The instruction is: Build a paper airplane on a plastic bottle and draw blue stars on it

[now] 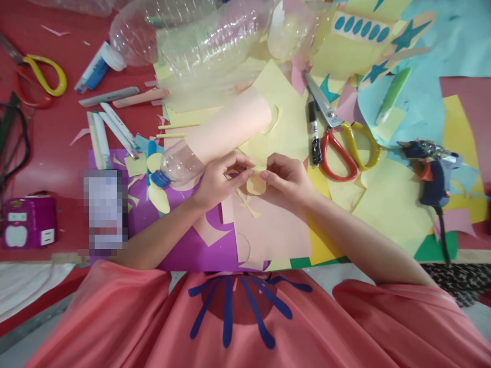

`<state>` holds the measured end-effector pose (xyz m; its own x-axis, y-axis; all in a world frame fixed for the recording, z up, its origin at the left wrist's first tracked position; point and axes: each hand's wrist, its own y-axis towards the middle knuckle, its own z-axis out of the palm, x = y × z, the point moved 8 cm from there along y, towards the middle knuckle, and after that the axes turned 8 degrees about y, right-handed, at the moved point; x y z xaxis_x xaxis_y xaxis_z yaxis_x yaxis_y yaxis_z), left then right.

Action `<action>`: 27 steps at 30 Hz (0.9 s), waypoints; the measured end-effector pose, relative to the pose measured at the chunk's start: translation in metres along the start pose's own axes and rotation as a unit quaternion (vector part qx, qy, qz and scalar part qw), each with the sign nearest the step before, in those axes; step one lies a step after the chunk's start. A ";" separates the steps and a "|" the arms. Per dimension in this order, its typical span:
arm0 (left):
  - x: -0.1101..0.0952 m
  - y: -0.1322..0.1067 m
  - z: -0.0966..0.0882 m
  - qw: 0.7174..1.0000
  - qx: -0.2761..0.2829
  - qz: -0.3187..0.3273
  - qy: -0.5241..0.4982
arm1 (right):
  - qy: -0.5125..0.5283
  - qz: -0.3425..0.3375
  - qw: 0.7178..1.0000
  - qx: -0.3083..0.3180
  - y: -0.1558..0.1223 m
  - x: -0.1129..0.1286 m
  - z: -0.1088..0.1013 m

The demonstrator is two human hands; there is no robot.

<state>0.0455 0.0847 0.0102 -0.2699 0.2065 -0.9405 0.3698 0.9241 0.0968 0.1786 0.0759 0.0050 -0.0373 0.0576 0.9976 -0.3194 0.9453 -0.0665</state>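
My left hand [220, 180] and my right hand [288, 178] meet at the middle of the table. Thumb and forefinger of each pinch a small pale yellow paper cutout [256, 185], whose rounded lower part hangs between them. Just beyond my left hand lies a clear plastic bottle [183, 162] with a blue cap, wrapped in pale pink paper [233, 122]. Left of the cap rest yellow oval paper pieces [158, 198] beside a blue strip. Beneath my hands are a pale pink sheet [274, 225] and narrow yellow scraps.
Right of my hands lie large scissors [337, 135], a black marker [314, 134] and a glue gun [433, 174] with its cord. Leftward are pens [115, 128], more scissors [42, 76], a blurred phone-like object [105, 209] and a purple box [29, 222]. Clear plastic bottles [215, 41] lie at the back.
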 end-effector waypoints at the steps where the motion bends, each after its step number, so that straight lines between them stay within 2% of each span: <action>1: 0.000 0.000 0.000 1.000 -0.001 0.001 0.001 | 0.000 0.001 1.000 -0.001 0.000 0.000 0.000; 12: -0.002 -0.001 0.001 1.000 0.013 0.005 -0.006 | 0.009 -0.001 1.000 -0.016 0.000 -0.004 -0.002; 27: -0.002 -0.001 0.000 1.000 -0.002 -0.009 0.001 | 0.008 0.006 1.000 -0.010 0.000 -0.003 -0.001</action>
<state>0.0455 0.0833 0.0123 -0.2780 0.1900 -0.9416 0.3619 0.9287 0.0806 0.1801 0.0761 0.0024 -0.0270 0.0746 0.9969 -0.3003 0.9505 -0.0792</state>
